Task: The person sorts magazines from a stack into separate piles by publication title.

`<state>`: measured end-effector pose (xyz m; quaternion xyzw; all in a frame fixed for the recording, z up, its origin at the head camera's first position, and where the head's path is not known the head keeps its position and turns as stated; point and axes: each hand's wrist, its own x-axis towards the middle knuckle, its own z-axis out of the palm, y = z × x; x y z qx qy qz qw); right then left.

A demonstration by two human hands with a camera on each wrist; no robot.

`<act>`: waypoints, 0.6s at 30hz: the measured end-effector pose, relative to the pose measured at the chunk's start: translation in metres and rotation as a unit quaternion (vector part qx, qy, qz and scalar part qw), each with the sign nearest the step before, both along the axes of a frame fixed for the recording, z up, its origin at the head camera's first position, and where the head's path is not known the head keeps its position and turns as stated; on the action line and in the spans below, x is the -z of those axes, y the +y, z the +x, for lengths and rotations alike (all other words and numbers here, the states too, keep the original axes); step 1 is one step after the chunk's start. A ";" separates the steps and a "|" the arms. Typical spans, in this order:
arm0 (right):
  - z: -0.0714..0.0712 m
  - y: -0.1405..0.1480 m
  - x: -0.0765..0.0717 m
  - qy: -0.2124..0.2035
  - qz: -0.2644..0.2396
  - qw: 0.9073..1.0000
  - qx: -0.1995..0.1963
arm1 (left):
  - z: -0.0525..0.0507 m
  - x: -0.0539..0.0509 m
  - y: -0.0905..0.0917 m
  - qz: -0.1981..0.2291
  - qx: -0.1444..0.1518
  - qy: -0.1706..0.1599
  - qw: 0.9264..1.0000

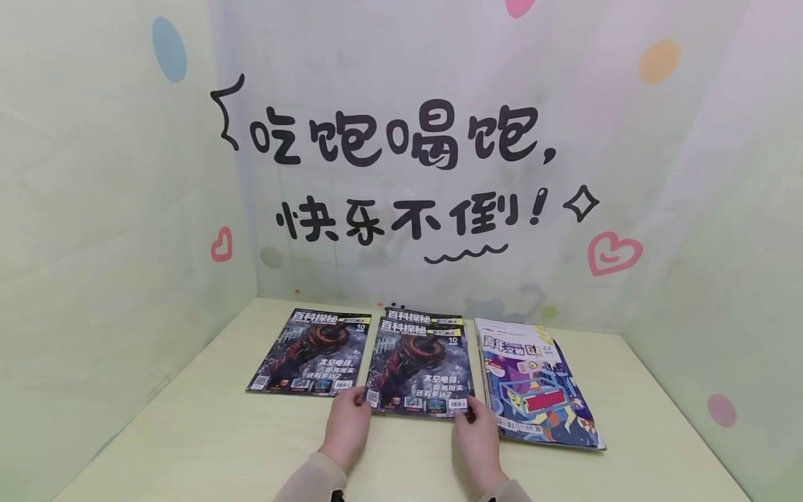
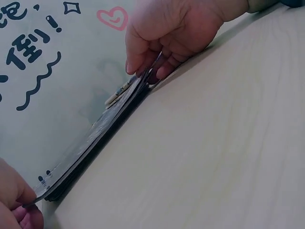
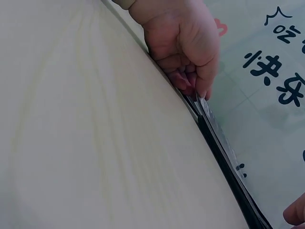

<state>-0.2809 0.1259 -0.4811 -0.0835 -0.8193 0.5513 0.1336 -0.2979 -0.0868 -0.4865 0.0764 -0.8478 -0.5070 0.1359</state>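
In the head view, the left hand [image 1: 348, 427] pinches the lower left corner of the dark magazine [image 1: 417, 369] in the middle. Its lower right corner is between the thumb and fingers of the right hand [image 1: 479, 443]. Part of another copy [image 1: 423, 316] shows behind its top edge. The left wrist view shows the near edges of the stack [image 2: 102, 129] slightly parted, between the left hand [image 2: 16, 200] and the right hand [image 2: 176, 36]. In the right wrist view, the left hand [image 3: 183, 45] grips a corner, and the right hand [image 3: 295, 210] shows at the lower right.
A matching dark magazine [image 1: 310, 352] lies to the left on the pale table [image 1: 207, 446]. To the right, a colourful purple magazine [image 1: 539, 390] lies on top of others, close to the right hand. A printed wall sheet [image 1: 401, 279] stands behind the table.
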 end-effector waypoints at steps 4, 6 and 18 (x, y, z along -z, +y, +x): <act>0.001 -0.001 0.001 0.015 -0.037 0.999 0.018 | 0.000 -0.001 0.000 0.055 0.004 -0.018 0.998; 0.002 -0.001 0.002 0.022 -0.053 0.998 0.024 | -0.001 -0.001 0.001 0.080 0.008 -0.023 0.996; -0.001 -0.001 0.003 -0.009 -0.177 0.984 0.026 | 0.001 0.000 0.004 0.131 0.020 -0.029 0.991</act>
